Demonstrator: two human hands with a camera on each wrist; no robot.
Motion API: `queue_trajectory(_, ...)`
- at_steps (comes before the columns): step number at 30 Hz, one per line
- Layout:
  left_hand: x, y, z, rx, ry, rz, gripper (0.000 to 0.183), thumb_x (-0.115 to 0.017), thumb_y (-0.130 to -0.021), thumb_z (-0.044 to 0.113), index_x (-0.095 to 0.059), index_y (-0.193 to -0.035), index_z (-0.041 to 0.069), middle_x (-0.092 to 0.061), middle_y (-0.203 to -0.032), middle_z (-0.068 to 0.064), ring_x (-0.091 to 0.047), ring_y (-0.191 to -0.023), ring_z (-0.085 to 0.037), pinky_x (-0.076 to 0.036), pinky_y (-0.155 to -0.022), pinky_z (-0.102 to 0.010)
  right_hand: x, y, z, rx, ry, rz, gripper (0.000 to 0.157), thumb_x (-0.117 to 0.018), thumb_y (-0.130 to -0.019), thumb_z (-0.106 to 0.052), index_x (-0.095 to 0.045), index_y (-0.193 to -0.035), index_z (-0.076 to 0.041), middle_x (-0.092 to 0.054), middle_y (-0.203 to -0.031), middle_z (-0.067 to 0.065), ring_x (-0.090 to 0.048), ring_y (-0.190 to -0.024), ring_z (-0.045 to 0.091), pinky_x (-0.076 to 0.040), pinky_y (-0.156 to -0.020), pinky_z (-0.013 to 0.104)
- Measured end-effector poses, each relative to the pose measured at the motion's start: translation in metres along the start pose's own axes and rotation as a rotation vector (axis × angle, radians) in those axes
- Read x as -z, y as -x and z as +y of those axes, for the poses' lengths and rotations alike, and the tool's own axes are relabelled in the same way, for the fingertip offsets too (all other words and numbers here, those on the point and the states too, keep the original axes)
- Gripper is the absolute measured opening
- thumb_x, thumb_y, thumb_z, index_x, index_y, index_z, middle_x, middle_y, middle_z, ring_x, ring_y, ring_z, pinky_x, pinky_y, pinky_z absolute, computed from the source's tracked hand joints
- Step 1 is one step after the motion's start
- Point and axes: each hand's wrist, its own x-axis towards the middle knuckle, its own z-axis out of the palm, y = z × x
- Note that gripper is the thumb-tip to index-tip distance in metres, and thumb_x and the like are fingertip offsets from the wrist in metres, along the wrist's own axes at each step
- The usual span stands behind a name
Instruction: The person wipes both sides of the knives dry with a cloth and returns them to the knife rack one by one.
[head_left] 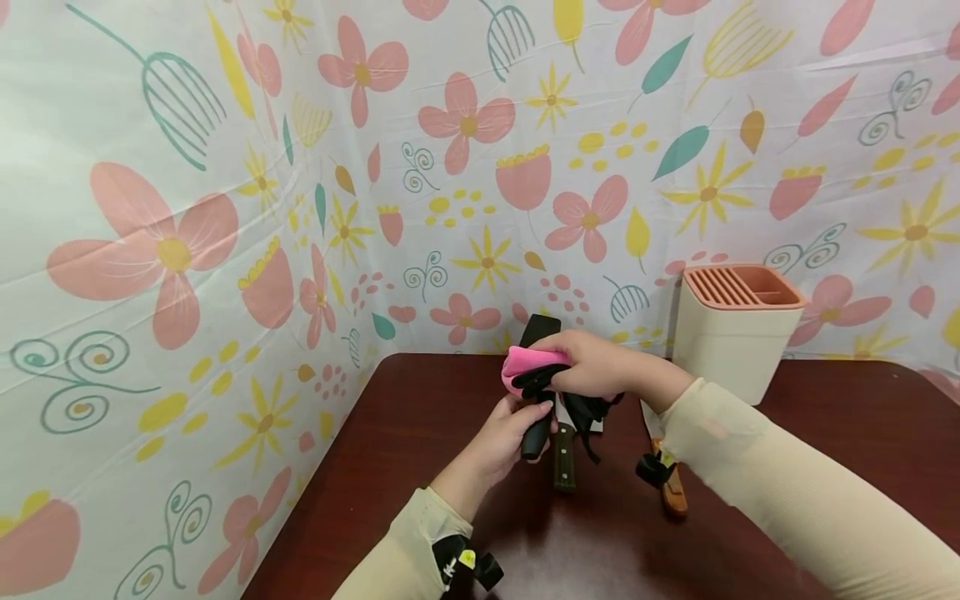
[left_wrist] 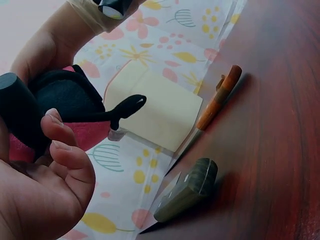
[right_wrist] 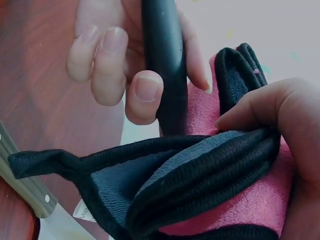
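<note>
My left hand (head_left: 510, 435) grips the black handle (head_left: 536, 435) of a black knife, whose broad, flat dark end (head_left: 542, 328) points toward the back wall. With my right hand (head_left: 600, 364) I hold a folded pink cloth (head_left: 525, 360) with black edging around the knife just above the handle. The cloth hides the middle of the blade. Its grey-blue inner side and a black loop (right_wrist: 40, 162) show in the right wrist view. Below the hands lies a knife with a dark green riveted handle (head_left: 564, 458), its blade partly covered from sight by the hanging cloth.
A knife with an orange-brown wooden handle (head_left: 674, 493) lies right of the green-handled one, partly behind my right forearm. A cream holder (head_left: 723, 350) with a slotted pink top (head_left: 742, 286) stands at the table's back right. Flowered fabric (head_left: 465, 208) hangs behind and left of the dark-red table (head_left: 420, 417).
</note>
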Motion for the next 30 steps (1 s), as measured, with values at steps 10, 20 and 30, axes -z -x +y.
queue_trajectory(10, 0.0, -0.005, -0.007, -0.005, 0.012, -0.002, 0.024, -0.052, -0.107, 0.024, -0.05, -0.127, 0.01, -0.06, -0.083, -0.001, -0.048, -0.056, -0.014, -0.036, -0.05, -0.027, 0.018, 0.007, -0.009, 0.013, -0.008, -0.053, 0.038, -0.061, -0.09, -0.002, -0.07, -0.121, -0.022, -0.069, -0.099, -0.002, -0.06, -0.081, 0.016, -0.051, -0.073, 0.03)
queue_trajectory(20, -0.003, -0.004, -0.005, -0.003, -0.003, -0.015, 0.021, -0.051, -0.107, 0.024, -0.047, -0.122, 0.01, -0.061, -0.085, -0.002, -0.048, -0.058, -0.014, -0.036, -0.048, -0.026, 0.049, 0.006, -0.015, -0.051, 0.145, 0.002, 0.048, -0.062, -0.09, -0.004, -0.064, -0.137, -0.012, -0.07, -0.098, 0.002, -0.057, -0.077, 0.015, -0.047, -0.074, 0.033)
queue_trajectory(30, -0.009, 0.001, 0.0, -0.014, -0.002, -0.01, 0.033, -0.055, -0.106, 0.024, -0.045, -0.134, 0.01, -0.063, -0.092, -0.003, -0.059, -0.082, -0.014, -0.047, -0.06, -0.026, 0.059, -0.014, -0.001, -0.126, 0.228, 0.142, 0.047, -0.059, -0.091, -0.004, -0.062, -0.137, -0.01, -0.071, -0.103, 0.011, -0.058, -0.078, 0.021, -0.046, -0.072, 0.035)
